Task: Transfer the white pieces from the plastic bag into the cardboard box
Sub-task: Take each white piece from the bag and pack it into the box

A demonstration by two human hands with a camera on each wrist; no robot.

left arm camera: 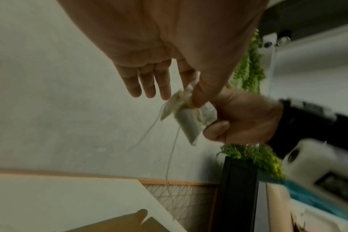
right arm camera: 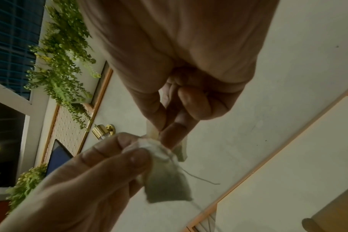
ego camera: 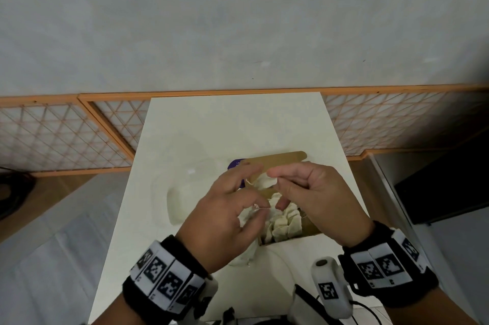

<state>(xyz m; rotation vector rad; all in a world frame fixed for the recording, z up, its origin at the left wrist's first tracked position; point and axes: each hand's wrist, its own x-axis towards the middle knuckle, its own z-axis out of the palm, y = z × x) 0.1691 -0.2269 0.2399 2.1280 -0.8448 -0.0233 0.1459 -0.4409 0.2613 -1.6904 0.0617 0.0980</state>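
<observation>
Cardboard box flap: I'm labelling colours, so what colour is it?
Plain tan-brown, on the cardboard box flap, best seen in the head view.

Both hands, left (ego camera: 225,215) and right (ego camera: 321,199), raised together, fingertips pinching.

Two hands (ego camera: 225,216), one cardboard box (ego camera: 308,226), one plastic bag (ego camera: 182,192), many white pieces (ego camera: 285,221), one table (ego camera: 211,123)

Both hands are bare; each wrist wears a black band (ego camera: 391,269) carrying white blocks with black square-pattern markers.
</observation>
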